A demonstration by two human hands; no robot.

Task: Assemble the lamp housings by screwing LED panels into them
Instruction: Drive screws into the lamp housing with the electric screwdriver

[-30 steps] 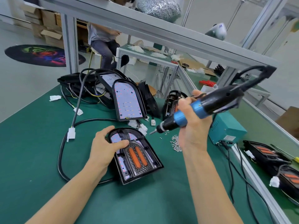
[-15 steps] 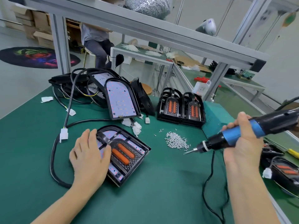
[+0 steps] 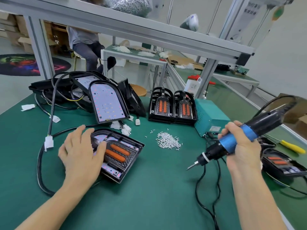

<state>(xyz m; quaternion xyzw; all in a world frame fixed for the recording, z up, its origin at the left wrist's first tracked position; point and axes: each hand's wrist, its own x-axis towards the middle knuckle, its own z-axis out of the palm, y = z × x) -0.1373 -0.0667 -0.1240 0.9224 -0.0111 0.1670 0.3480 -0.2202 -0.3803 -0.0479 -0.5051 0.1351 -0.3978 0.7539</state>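
Under left hand point(image 3: 79, 151) | lamp housing point(image 3: 121, 155) half hidden | right hand point(image 3: 239, 143) grips screwdriver point(image 3: 232, 141)

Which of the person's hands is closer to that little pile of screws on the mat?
Hard to call. The left hand rests on the lamp housing left of the screws; the right hand grips the screwdriver to their right.

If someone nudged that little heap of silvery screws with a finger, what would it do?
The screw pile would probably scatter rather than slide as one: it is loose, with strays already lying beside it. The pieces look small and cylindrical, so some might roll, though the green mat likely slows them. Pinching just one could be fiddly.
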